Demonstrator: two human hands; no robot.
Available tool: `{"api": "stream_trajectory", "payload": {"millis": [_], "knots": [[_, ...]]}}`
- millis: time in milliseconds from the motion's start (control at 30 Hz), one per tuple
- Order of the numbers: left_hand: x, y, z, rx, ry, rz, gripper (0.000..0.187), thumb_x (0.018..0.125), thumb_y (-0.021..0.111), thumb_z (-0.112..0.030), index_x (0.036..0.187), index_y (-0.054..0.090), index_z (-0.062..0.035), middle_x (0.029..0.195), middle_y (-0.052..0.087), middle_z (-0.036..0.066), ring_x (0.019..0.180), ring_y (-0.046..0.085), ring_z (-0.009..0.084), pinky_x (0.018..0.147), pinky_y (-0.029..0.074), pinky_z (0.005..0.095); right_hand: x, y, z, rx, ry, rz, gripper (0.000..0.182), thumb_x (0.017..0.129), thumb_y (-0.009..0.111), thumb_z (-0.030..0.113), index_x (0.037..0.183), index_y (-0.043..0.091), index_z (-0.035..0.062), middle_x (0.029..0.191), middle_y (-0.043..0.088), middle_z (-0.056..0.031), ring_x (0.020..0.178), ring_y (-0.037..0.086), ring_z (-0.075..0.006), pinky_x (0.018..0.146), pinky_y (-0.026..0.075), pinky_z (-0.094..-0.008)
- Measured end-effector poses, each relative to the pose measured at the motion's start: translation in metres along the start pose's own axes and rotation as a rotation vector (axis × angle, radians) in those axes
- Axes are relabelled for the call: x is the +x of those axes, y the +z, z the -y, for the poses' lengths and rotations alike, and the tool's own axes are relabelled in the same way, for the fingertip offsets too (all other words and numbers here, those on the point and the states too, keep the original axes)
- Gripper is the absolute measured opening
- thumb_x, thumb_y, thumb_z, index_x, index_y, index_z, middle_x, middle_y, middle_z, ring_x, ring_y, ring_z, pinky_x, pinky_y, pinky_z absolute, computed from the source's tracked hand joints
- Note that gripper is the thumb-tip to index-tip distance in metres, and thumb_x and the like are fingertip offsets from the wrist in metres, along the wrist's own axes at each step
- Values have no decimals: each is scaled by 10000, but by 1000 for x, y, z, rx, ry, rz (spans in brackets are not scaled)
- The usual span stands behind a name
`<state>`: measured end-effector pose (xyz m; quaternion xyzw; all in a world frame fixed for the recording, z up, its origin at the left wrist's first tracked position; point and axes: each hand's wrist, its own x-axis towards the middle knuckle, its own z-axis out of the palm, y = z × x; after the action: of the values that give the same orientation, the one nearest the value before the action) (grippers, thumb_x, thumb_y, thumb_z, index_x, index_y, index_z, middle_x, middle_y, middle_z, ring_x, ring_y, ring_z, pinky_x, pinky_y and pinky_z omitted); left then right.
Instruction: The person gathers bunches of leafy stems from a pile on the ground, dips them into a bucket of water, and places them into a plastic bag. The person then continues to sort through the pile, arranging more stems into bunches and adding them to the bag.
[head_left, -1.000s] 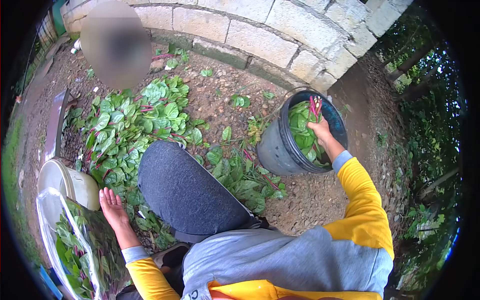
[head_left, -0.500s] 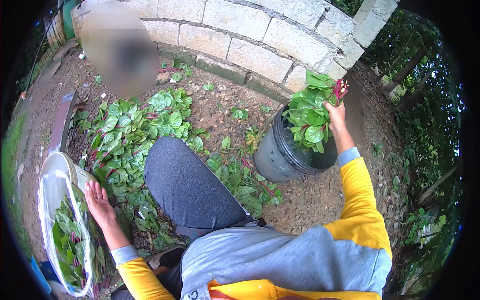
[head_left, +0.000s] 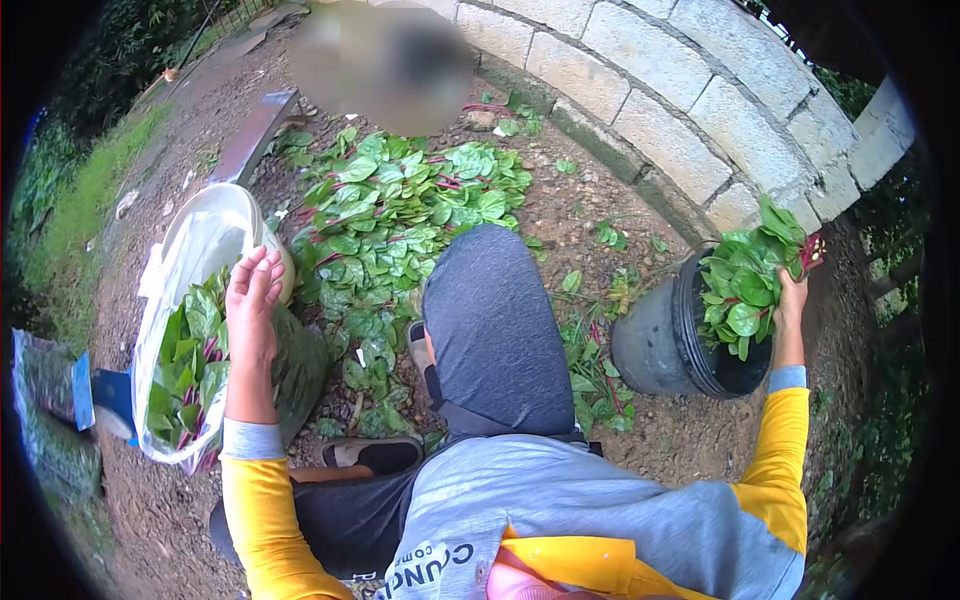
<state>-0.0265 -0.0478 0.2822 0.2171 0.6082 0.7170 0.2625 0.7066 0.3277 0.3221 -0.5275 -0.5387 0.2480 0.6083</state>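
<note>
On the right, my right hand point(head_left: 791, 296) grips a bunch of green leaves with red stems point(head_left: 745, 280) above the mouth of a dark bucket point(head_left: 655, 340). The cut stem ends point up and to the right. My left hand point(head_left: 256, 300) is raised, fingers loosely apart and empty, at the edge of a clear plastic bag point(head_left: 150, 400) holding more leafy stems point(head_left: 190, 375). A pale bucket point(head_left: 268, 240) stands at that bag. Between the two sides, many loose leaves point(head_left: 400, 200) lie spread on the ground.
A concrete block wall point(head_left: 650, 90) curves along the upper right. A flat board point(head_left: 255, 135) lies at the upper left, beside a blurred patch. My bent knee point(head_left: 495, 320) is in the middle. Filled plastic bags point(head_left: 55, 410) and a blue object point(head_left: 112, 395) are at far left.
The view has turned left, so the scene sits further right. My left hand has moved over the bag's edge, its fingers more curled. The bunch remains in my right hand above the dark bucket.
</note>
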Motion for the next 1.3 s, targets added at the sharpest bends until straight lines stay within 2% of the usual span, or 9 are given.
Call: {"api": "stream_trajectory", "payload": {"millis": [233,400,500,567,733,900,1033,1167,1300], "knots": [[-28,-4,-18,53,-10,130,321,902,590,-184,1184,523,-45,1085,611,46,926,577,92,819,446,226,2,-13,-36,-603,-227,-174,509,721,680,-2,1195,495,1,1050,608,-63,921,582,-176,848,439,-305],[-35,-12,-39,74,60,95,326,905,584,-176,1197,519,-45,1085,612,46,939,583,94,824,451,223,-22,16,-22,42,16,-91,534,728,647,-36,1235,487,8,1087,596,-72,945,582,-193,852,445,-312],[-34,-25,-49,76,111,69,347,898,593,-180,1200,512,-28,1089,601,60,950,577,105,856,448,239,-14,21,-25,-52,-98,-98,516,717,658,-40,1204,493,4,1070,600,-70,933,580,-181,848,439,-305],[-33,-36,-55,76,164,50,338,902,583,-166,1198,511,-18,1088,600,62,948,580,113,863,450,248,-8,24,-28,-375,-288,-131,457,703,682,-28,1125,512,6,1035,604,-59,901,578,-165,832,434,-295],[-37,-71,-70,48,237,-66,339,917,557,-147,1215,496,2,1127,594,83,970,585,128,875,448,252,-4,29,-27,65,-30,-112,470,736,669,-13,1178,509,10,1057,604,-61,929,579,-177,841,449,-310],[-33,-119,-68,99,308,-153,423,943,510,-225,1303,439,-14,1245,534,116,1106,530,168,968,396,298,1,27,-40,-354,-233,-146,454,672,708,7,1090,531,13,986,618,-66,862,590,-176,814,456,-314],[-33,-140,-65,123,267,-157,447,968,437,-263,1359,394,-51,1338,465,120,1228,448,211,1045,308,338,-16,39,-14,63,-15,-165,448,695,673,-14,1121,544,35,999,623,-49,865,594,-174,793,464,-317],[-33,-141,-64,112,278,-149,441,964,466,-251,1336,412,-19,1294,495,98,1153,477,156,995,337,293,-22,41,-15,-229,-197,-193,466,696,667,-16,1140,537,36,981,613,-38,861,585,-162,794,454,-303],[-35,-147,-66,142,284,-127,436,976,432,-241,1347,394,-15,1310,484,104,1178,469,160,1002,330,295,-19,37,-25,25,-53,-209,462,694,672,-8,1134,540,35,973,614,-40,855,587,-156,780,455,-292]]}}
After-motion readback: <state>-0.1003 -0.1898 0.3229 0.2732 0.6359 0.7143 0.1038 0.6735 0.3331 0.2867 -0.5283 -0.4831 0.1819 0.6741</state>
